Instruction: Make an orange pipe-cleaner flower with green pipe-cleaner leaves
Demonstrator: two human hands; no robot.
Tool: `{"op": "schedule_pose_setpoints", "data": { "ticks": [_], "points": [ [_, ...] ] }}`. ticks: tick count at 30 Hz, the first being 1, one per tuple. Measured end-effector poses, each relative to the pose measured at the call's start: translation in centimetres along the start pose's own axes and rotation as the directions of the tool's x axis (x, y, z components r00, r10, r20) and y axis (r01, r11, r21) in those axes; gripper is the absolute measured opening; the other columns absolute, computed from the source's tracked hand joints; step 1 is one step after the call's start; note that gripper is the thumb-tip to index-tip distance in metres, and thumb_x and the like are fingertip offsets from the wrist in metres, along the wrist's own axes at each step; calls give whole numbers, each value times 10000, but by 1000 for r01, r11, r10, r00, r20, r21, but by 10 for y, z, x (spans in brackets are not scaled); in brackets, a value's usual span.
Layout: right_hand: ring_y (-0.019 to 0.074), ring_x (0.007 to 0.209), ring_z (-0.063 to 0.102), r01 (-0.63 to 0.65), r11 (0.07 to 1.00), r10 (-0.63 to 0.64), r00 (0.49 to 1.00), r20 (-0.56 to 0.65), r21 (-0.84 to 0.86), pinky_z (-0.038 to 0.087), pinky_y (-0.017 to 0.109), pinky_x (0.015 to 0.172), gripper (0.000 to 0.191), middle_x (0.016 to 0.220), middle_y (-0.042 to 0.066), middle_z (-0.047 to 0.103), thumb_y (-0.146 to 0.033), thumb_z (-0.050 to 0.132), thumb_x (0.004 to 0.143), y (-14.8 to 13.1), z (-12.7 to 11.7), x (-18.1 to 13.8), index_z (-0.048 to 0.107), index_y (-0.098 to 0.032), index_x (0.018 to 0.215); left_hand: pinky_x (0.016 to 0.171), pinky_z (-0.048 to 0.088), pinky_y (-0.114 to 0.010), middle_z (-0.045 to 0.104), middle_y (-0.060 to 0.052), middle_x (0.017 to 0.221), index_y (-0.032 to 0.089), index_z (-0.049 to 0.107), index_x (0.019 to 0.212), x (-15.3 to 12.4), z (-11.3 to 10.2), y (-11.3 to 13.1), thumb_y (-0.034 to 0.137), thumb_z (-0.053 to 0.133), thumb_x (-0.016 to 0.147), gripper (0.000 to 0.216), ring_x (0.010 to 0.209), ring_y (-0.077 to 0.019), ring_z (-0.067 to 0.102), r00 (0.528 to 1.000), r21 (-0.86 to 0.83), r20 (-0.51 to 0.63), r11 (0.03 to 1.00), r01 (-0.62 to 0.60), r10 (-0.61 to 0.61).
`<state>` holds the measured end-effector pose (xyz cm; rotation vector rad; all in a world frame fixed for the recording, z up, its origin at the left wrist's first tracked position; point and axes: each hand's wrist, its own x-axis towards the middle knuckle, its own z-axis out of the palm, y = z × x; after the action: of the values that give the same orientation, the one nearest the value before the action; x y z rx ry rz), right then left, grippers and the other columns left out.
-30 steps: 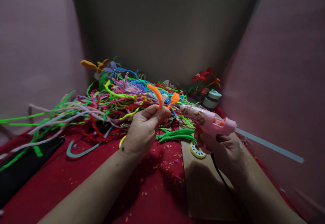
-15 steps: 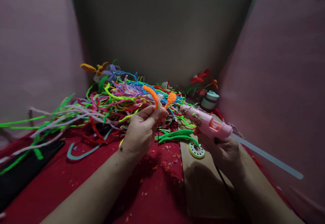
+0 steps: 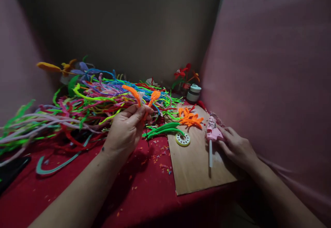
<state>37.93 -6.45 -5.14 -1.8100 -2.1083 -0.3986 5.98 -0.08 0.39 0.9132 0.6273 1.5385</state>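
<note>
Your left hand (image 3: pixel 124 129) pinches a half-made orange flower (image 3: pixel 133 94) above the red-covered bench (image 3: pixel 77 193). It has two fuzzy orange petals, a pale tuft between them and a thin dark stem hanging below your fingers. Your right hand (image 3: pixel 236 147) touches one pink glue gun (image 3: pixel 212 132) lying on the cardboard sheet (image 3: pixel 196 169); you cannot tell whether those fingers grip it. Nearby lie one perforated ring (image 3: pixel 182 139), a cluster of orange petals (image 3: pixel 190 118) and green leaves (image 3: pixel 165 129). A tangled heap of pipe cleaners (image 3: pixel 85 103) lies behind.
</note>
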Motion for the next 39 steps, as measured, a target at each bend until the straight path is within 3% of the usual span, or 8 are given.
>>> {"op": "schedule_pose_setpoints", "data": {
  "ticks": [11,16,18,21,24,27,32,39],
  "points": [
    [224,832,590,-18,995,34,987,158,-98,465,327,661,368,973,117,596,-305,377,866,22,3,2,576,-177,1149,570,427,-205,631,-23,648,130,683,663,-1,0,-5,174,731,613,82,587,-87,533,999,-24,26,999,25,-24],
    [228,838,570,-12,969,38,994,-101,247,465,370,701,284,972,119,614,-290,475,811,-29,-29,20,668,-194,996,580,434,-202,627,-26,662,126,687,662,-9,7,-3,200,745,614,106,596,-84,531,992,-83,102,993,81,-73],
    [177,740,575,21,776,9,999,-45,631,472,335,664,247,884,84,644,-302,501,822,-67,-38,35,694,-206,941,592,435,-196,629,-29,673,122,690,667,-14,10,-4,210,735,635,104,609,-83,532,986,-89,138,990,106,-93],
    [124,637,557,-158,251,48,987,151,955,466,280,595,234,773,42,656,-314,633,745,-123,-39,59,704,-186,928,626,445,-204,635,-37,698,120,696,690,-20,13,-6,207,718,663,93,647,-92,544,971,-92,202,985,149,-128],
    [69,517,507,-236,-284,-10,970,243,929,444,222,522,152,651,-4,622,-277,688,692,-156,-31,79,703,-162,790,635,450,-219,642,-46,720,124,702,713,-22,14,-9,202,696,688,82,676,-108,552,954,-105,253,976,192,-161],
    [86,542,551,-286,-488,-96,957,275,825,481,243,564,103,635,-13,623,-252,701,672,-168,-24,87,688,-169,731,619,440,-221,652,-52,764,133,701,735,-21,13,-12,188,658,725,71,684,-109,548,943,-128,286,969,213,-169],
    [93,547,557,-218,-492,-10,969,245,843,462,229,543,78,637,-6,633,-218,714,649,-167,-25,91,669,-163,682,689,443,-241,656,-41,769,144,703,740,-18,11,-11,180,642,734,72,713,-117,562,955,-111,266,980,165,-131],
    [55,485,426,-24,-232,177,982,66,973,339,196,455,40,552,-36,551,-157,699,663,-159,-43,86,674,-170,634,654,440,-222,640,-16,663,152,717,749,-17,10,-1,247,679,702,112,638,-102,551,988,81,140,995,53,-64]
  ]
}}
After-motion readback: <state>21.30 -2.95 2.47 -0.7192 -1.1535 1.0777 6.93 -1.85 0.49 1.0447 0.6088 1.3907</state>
